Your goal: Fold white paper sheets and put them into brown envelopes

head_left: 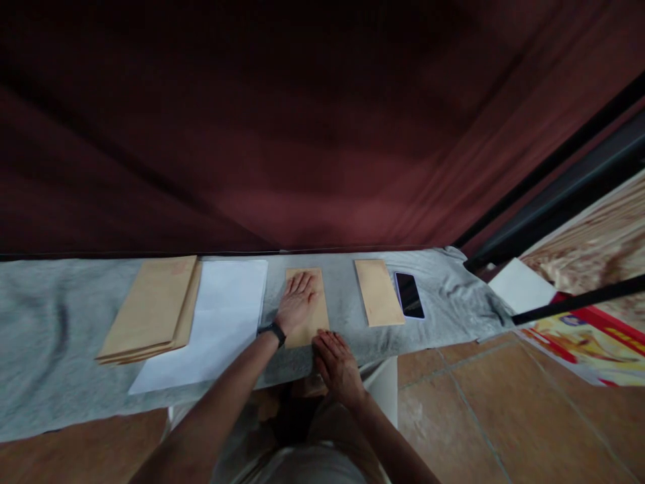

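Left hand (pixel 297 299) lies flat, fingers spread, on the envelope (pixel 307 308), long axis front-to-back; right hand (pixel 336 363), fingers together, presses its near edge.

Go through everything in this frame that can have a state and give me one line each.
Small brown paper envelope: flat on the grey cloth, pressed by both hands.
Left hand: open, palm down on it.
Right hand: flat at its near edge.
Stack of brown envelopes: lying flat, untouched.
White paper sheets: flat.
Second brown envelope: flat, apart.
Black smartphone: screen dark.
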{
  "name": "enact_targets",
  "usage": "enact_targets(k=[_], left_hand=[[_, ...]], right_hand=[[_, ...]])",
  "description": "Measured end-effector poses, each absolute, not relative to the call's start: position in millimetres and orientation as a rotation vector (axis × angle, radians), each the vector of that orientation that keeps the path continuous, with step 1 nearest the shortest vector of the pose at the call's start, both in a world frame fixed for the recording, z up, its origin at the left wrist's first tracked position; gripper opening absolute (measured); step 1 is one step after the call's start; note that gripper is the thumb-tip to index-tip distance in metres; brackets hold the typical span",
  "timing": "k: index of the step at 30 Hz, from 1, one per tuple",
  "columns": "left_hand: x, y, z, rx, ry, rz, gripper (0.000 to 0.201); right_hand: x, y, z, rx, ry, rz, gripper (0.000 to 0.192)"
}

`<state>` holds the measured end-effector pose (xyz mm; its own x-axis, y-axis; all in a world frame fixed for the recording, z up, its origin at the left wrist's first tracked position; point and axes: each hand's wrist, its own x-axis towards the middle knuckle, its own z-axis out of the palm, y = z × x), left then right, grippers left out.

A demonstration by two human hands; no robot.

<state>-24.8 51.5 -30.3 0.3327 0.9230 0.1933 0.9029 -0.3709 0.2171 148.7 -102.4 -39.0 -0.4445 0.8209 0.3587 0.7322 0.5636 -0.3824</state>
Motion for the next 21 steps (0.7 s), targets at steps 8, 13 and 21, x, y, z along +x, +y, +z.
enact_targets(k=[8, 13, 21], left_hand=[[-16.1, 67.0, -38.8, 2.599, 1.581, 0.381, 0.053], [-20.0, 36.9, -46.6, 2.697, 1.420, 0.402, 0.054], [-37.1, -26.3, -38.1, 2.744, 1.236, 0.395, 0.055]], right_hand=[[149.0, -100.8, -38.2, -1.231, -2.254, 0.333, 0.048], [149.7, -102.2, -43.4, -1.214, -2.201, 0.333, 0.047], [147.7, -104.4, -44.9, -1.232, -2.177, 0.320, 0.050]])
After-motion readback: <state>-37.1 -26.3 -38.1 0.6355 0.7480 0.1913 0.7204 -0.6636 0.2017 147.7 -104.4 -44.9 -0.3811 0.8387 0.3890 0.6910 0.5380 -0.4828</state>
